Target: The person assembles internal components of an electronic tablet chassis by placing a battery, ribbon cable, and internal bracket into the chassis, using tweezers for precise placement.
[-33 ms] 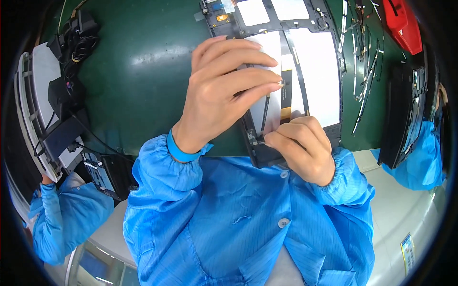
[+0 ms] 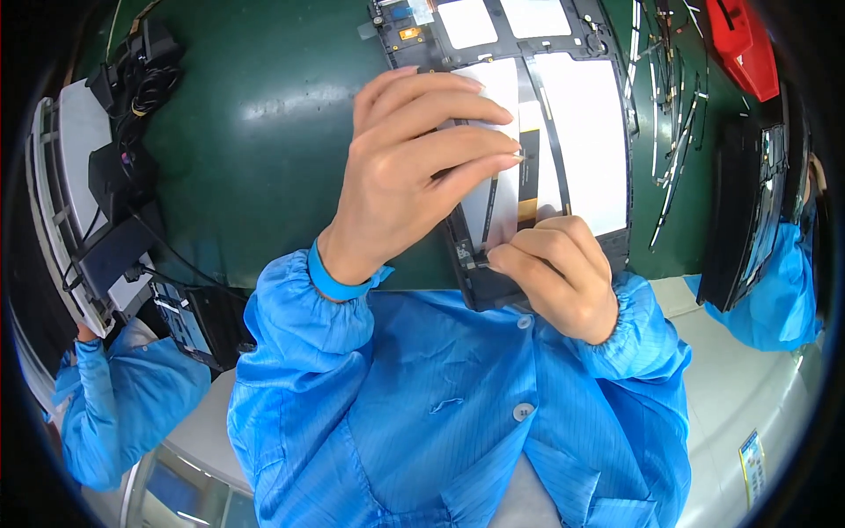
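Note:
A tablet-like device's black frame point(image 2: 623, 243) lies on the green table, with bright white panels point(image 2: 591, 132) set into it. A thin pale strip point(image 2: 503, 211) runs along its left part, beside a dark flat cable point(image 2: 553, 132) and a black-and-gold piece point(image 2: 529, 180). My left hand point(image 2: 422, 150), a blue band at its wrist, arches over the frame's left edge; thumb and index finger pinch at the strip's edge. At the strip's near end my right hand point(image 2: 563, 268) is closed, thumb and index finger pinching; the exact bit between its fingertips is hidden.
Several thin cables and strips point(image 2: 673, 167) lie right of the frame, below a red container point(image 2: 745, 48). A dark device panel point(image 2: 757, 220) stands at far right. Black adapters with cords point(image 2: 123, 176) are at left. Co-workers' blue sleeves point(image 2: 97, 396) show at both sides.

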Tool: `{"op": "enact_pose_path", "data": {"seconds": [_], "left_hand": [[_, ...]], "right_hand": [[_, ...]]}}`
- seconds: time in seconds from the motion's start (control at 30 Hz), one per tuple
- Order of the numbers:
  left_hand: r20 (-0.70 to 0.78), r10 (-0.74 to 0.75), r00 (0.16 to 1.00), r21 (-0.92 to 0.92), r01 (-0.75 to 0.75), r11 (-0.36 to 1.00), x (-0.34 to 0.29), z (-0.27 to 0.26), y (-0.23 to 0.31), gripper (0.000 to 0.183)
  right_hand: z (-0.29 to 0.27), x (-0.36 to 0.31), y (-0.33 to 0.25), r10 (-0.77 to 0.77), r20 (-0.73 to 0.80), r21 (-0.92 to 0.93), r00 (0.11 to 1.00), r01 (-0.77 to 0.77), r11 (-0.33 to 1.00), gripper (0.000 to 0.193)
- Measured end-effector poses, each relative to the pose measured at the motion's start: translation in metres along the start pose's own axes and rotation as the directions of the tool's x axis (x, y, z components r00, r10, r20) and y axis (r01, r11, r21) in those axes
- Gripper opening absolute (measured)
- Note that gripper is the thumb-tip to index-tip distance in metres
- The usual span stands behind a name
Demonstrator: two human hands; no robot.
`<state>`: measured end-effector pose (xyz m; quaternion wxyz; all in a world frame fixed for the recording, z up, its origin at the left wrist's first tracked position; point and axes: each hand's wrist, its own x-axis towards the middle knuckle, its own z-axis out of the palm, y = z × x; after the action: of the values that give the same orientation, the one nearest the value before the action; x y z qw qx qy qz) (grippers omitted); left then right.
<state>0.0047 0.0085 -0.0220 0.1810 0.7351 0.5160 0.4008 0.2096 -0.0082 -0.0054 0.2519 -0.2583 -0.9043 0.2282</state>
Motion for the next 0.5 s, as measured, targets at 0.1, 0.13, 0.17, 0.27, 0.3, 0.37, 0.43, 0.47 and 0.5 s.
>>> {"op": "enact_pose_path", "data": {"seconds": [0.1,0.13,0.17,0.27,0.3,0.37,0.43,0.47,0.5], "left_hand": [[-0.003,-0.003,1.000,0.001,0.003,1.000,-0.0002,0.0012,0.0003,0.010],[-0.003,-0.002,1.000,0.000,0.002,1.000,-0.0003,0.0015,0.0002,0.010],[-0.004,-0.002,1.000,0.000,0.002,1.000,-0.0004,0.0019,0.0000,0.009],[-0.002,-0.003,1.000,0.001,0.003,1.000,-0.0004,0.0020,0.0004,0.009],[0.000,-0.007,1.000,0.003,0.007,1.000,-0.0003,0.0021,0.0006,0.008],[0.000,-0.006,1.000,0.005,0.006,1.000,0.0000,0.0019,0.0012,0.008],[0.000,-0.004,1.000,0.006,0.004,1.000,0.0003,0.0016,0.0017,0.008],[0.002,-0.014,1.000,0.001,0.014,1.000,0.0005,0.0011,0.0019,0.009],[0.004,-0.023,1.000,-0.003,0.023,1.000,0.0006,0.0007,0.0021,0.009]], "right_hand": [[0.0012,-0.0020,0.0002,0.005,0.003,-0.001,1.000,-0.005,1.000,0.032],[0.0011,-0.0020,0.0001,0.004,0.002,0.001,1.000,-0.004,1.000,0.031],[0.0011,-0.0019,-0.0001,0.003,0.001,0.002,1.000,-0.003,1.000,0.031],[0.0013,-0.0016,-0.0001,0.003,-0.006,-0.006,1.000,-0.003,1.000,0.031],[0.0011,-0.0017,-0.0002,0.004,-0.008,-0.009,1.000,-0.004,1.000,0.031],[0.0010,-0.0007,-0.0007,0.006,-0.007,-0.012,1.000,-0.006,1.000,0.031],[0.0008,-0.0003,-0.0004,0.002,-0.009,-0.012,1.000,-0.002,1.000,0.030],[0.0005,-0.0002,-0.0004,-0.003,-0.009,-0.011,1.000,0.003,1.000,0.030],[-0.0001,0.0001,-0.0008,-0.003,-0.012,-0.011,1.000,0.002,1.000,0.030]]}}
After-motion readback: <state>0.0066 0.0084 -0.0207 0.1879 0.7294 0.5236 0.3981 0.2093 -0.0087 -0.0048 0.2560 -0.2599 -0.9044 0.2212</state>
